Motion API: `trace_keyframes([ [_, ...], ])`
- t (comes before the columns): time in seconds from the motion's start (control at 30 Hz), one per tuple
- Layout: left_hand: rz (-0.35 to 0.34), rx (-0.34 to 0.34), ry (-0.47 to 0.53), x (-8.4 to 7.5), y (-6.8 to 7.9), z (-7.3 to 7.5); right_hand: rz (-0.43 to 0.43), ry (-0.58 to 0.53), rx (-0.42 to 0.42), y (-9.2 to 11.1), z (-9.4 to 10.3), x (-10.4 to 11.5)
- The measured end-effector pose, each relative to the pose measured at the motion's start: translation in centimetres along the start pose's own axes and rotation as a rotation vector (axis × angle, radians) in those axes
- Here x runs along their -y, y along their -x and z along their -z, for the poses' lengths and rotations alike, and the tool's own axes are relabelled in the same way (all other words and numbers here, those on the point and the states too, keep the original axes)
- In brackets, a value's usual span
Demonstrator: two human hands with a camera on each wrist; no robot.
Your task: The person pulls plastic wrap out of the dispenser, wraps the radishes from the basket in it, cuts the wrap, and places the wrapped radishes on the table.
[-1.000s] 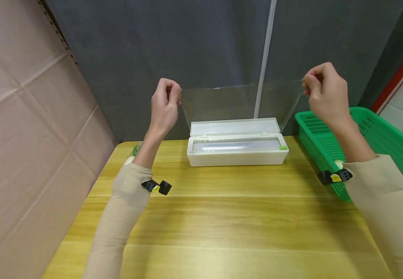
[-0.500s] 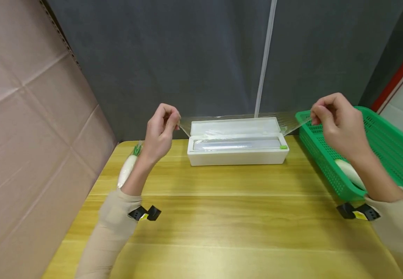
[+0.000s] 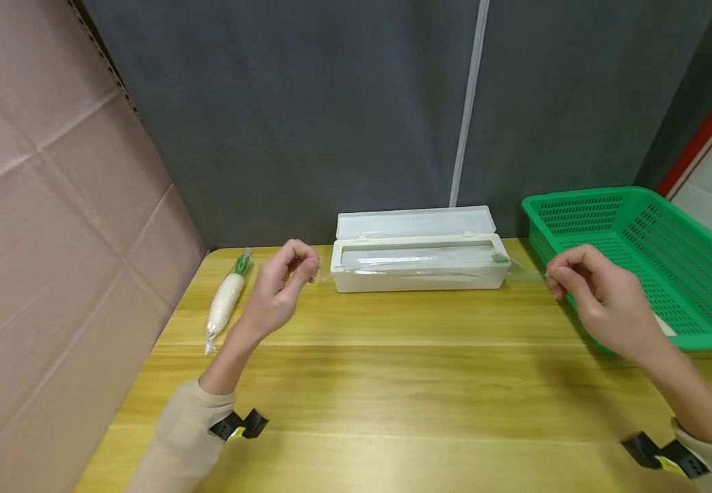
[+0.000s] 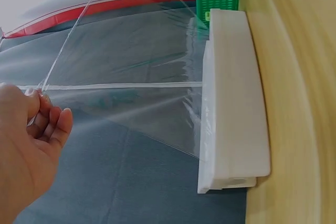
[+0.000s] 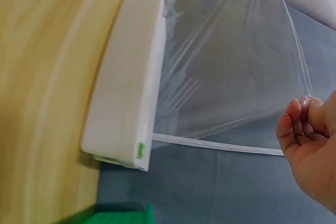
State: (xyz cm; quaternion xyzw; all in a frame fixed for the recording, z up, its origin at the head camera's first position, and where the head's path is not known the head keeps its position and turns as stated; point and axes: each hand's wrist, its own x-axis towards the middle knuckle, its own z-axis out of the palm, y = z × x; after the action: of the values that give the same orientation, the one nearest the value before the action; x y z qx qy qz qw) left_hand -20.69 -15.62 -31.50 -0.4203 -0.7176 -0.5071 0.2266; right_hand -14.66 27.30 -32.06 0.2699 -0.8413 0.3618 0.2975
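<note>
Wooden table (image 3: 405, 390): clear film (image 5: 220, 61) lower than before

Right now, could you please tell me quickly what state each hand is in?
Left hand: closed, pinching one corner of the clear film.
Right hand: closed, pinching the other corner of the clear film's free edge.

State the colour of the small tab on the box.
Green; the small tab shows best in the right wrist view, on the white box.

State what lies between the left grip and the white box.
Clear film, pinched by the left grip and reaching to the white box; the left wrist view shows it best.
</note>
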Motion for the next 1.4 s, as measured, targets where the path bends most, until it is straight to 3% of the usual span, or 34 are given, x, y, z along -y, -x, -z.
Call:
trace_keyframes([
  [0.17, 0.001, 0.074, 0.021, 0.0, 2.1, -0.1, -0.051, -0.057, 0.052, 2.0, -0.5, 0.3],
  [0.53, 0.133, 0.246, 0.030, 1.0, 5.7, -0.1, -0.085, -0.157, 0.161, 4.3, -2.2, 0.4],
  [0.83, 0.237, 0.304, 0.033, 1.9, 7.7, -0.1, -0.096, -0.251, 0.241, 5.6, -5.1, 0.0],
  [1.23, 0.420, 0.491, -0.025, 3.5, 9.6, -0.6, -0.120, -0.160, 0.382, 7.6, -7.1, -1.0],
  [1.4, 0.420, 0.586, -0.075, 4.0, 10.0, -1.2, -0.147, -0.139, 0.451, 8.6, -7.0, -2.2],
])
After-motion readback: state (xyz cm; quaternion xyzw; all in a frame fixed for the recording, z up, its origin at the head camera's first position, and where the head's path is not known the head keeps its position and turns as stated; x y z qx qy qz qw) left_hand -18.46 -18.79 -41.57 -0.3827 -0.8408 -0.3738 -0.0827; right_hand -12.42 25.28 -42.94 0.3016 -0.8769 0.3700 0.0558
